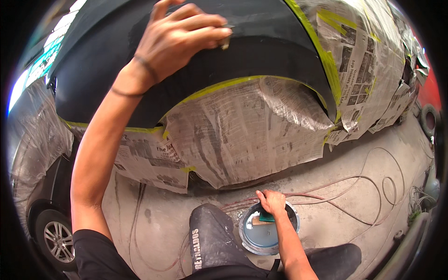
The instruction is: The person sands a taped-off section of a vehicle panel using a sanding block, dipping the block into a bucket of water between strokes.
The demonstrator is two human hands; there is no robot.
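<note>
Left hand (184, 32), half curled, pinches a small piece (226, 45) over the dark panel (270, 51); the bucket (242, 233) stands between the knees (205, 214), evidently keeping water (261, 238) near the right hand (274, 204), curled over a green pad (267, 217) (grip unclear).

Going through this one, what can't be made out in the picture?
All in the head view:
- Small piece at the left hand: mostly hidden by that hand, so its shape is unclear.
- Whether the right hand grips the green pad: the hand itself covers this.
- Dark panel: cut off by the top edge.
- Whatever lies behind the newspaper: covered by it.
</note>
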